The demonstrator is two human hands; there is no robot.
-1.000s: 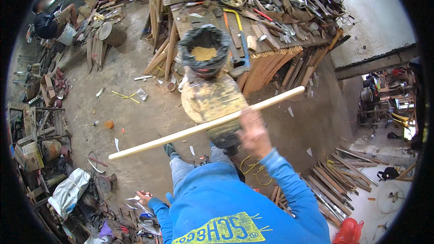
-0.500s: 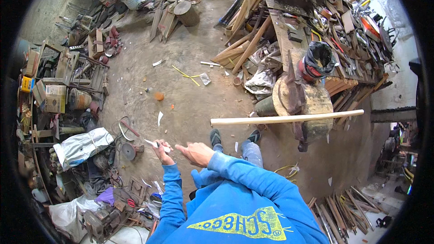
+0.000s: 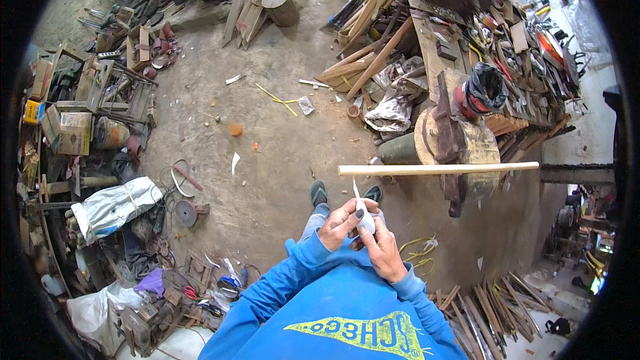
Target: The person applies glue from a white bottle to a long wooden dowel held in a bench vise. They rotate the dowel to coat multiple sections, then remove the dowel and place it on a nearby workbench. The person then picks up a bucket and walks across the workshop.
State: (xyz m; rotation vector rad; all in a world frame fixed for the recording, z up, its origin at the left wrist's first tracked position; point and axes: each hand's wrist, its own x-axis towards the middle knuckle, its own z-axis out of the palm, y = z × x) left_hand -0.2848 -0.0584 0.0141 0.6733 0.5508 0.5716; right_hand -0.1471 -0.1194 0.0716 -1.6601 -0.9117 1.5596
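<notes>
My left hand (image 3: pixel 339 225) and my right hand (image 3: pixel 385 248) meet in front of my body, both closed on a small white roll or wad of thin strip (image 3: pixel 365 220). A narrow white tail rises from it toward the left end of a pale wooden pole (image 3: pixel 427 169). Whether the tail touches the pole I cannot tell. The pole lies level beyond my hands, its right part across a dark metal vise (image 3: pixel 449 150) on a round wooden block (image 3: pixel 481 153). My fingers partly hide the white material.
A workbench (image 3: pixel 427 40) heaped with tools and wood stands at the far right, a black-lined bucket (image 3: pixel 485 90) near its end. Boxes, scrap and a white sack (image 3: pixel 117 208) crowd the left. Loose wooden sticks (image 3: pixel 493 313) lie at the lower right. Yellow strips (image 3: pixel 277 99) litter the floor.
Both hands have moved right, toward the pole's left end. The right hand, earlier apart from the white material, has joined the left on it. The tail now points up toward the pole.
</notes>
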